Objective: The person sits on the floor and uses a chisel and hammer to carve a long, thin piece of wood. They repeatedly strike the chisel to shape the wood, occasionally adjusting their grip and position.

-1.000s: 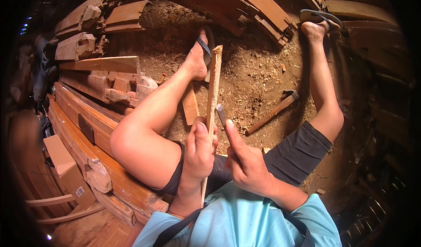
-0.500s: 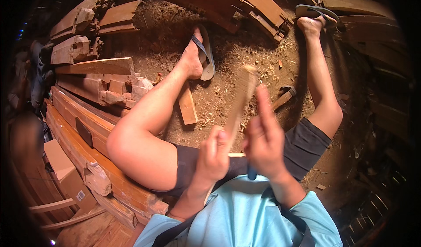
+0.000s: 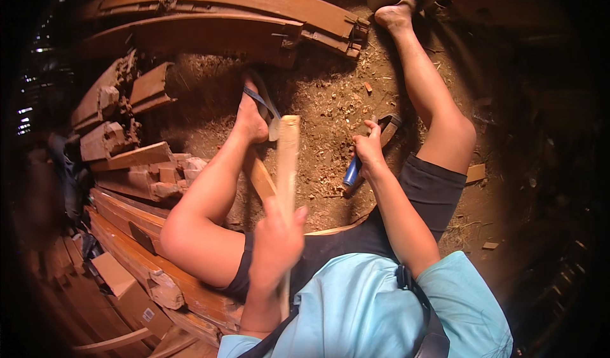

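My left hand (image 3: pixel 277 240) is closed around a long, pale wooden strip (image 3: pixel 289 161). The strip stands roughly upright in front of my lap and is slightly blurred. Farther forward and to the right, my right hand (image 3: pixel 370 147) is reached out over the ground, closed on a tool with a blue handle (image 3: pixel 351 172). The handle's end sticks out below the hand; the tool's working end is hidden. Right beside that hand lies a wooden-handled tool with a dark head (image 3: pixel 395 124), partly covered by the fingers.
Wood shavings (image 3: pixel 324 104) litter the dirt floor between my legs. Reddish-brown beams (image 3: pixel 210 34) lie across the far side. More timbers (image 3: pixel 165 275) are stacked at left, under my left leg, near a cardboard box (image 3: pixel 130 301). A short board (image 3: pixel 259 177) lies by my left foot.
My right hand has moved forward, away from the strip, toward the tool on the ground, taking the blue-handled tool along. The strip has shifted left and stands straighter. The view has turned.
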The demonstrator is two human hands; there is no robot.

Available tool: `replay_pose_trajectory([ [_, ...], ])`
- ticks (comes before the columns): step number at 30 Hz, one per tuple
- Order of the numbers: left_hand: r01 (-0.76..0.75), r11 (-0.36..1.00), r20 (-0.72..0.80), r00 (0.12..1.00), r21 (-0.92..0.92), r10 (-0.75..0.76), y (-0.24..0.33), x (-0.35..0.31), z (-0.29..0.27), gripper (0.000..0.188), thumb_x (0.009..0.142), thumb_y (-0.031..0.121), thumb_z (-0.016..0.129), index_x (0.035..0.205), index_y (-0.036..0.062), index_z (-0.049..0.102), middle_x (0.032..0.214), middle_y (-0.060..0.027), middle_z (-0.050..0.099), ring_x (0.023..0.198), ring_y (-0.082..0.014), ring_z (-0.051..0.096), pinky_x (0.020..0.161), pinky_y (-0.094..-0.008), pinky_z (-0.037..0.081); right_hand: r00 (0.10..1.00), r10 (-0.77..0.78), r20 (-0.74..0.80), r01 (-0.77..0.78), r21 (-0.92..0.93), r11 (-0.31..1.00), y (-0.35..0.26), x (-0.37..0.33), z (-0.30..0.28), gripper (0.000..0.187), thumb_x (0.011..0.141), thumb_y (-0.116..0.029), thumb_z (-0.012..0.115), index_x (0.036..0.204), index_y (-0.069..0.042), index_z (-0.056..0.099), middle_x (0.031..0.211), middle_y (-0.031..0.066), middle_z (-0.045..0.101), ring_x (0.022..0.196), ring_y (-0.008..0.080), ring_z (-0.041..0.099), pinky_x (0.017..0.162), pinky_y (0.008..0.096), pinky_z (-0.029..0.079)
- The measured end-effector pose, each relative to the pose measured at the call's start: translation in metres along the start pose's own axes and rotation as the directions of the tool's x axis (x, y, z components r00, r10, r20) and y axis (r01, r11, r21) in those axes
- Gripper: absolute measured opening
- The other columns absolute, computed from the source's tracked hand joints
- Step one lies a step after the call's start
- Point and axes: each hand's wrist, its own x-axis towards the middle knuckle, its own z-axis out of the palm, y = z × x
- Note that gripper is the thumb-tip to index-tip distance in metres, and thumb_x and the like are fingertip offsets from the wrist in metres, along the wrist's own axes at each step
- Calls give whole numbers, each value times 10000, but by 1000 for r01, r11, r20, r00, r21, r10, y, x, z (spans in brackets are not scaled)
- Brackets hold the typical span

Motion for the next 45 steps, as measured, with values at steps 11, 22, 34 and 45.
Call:
replay_pose_trajectory([
  [11,-298,886,-493,745,356,449,66,-78,-154,313,971,328,547,1062,37,475,760,-12,495,626,-99,442,550,-253,376,936,-319,149,272,268,924,-15,-24,-30,311,890,-70,527,1201,-67,525,837,0,556,588,73,494,507,216,418],
  [22,-291,14,184,642,957,744,138,-2,-149,349,845,380,655,928,81,496,697,-106,663,628,-289,689,554,-392,559,830,-558,13,494,448,745,-29,-84,-108,265,940,-106,514,1203,-72,505,838,-20,493,571,31,447,492,188,419],
  [34,-386,-555,665,267,737,698,38,187,-10,75,850,267,565,909,230,538,908,32,546,941,-158,535,809,-328,406,623,-782,20,703,423,571,-56,-169,-87,194,955,-86,502,1138,-34,538,838,8,537,626,46,476,558,202,431],
  [45,-706,-500,727,31,502,686,-52,262,124,120,804,245,591,912,195,605,1068,-13,555,1111,-229,522,1028,-377,400,868,-487,95,463,201,863,-14,-109,-56,154,948,-81,515,1079,-22,572,907,12,557,735,34,478,648,196,417],
])
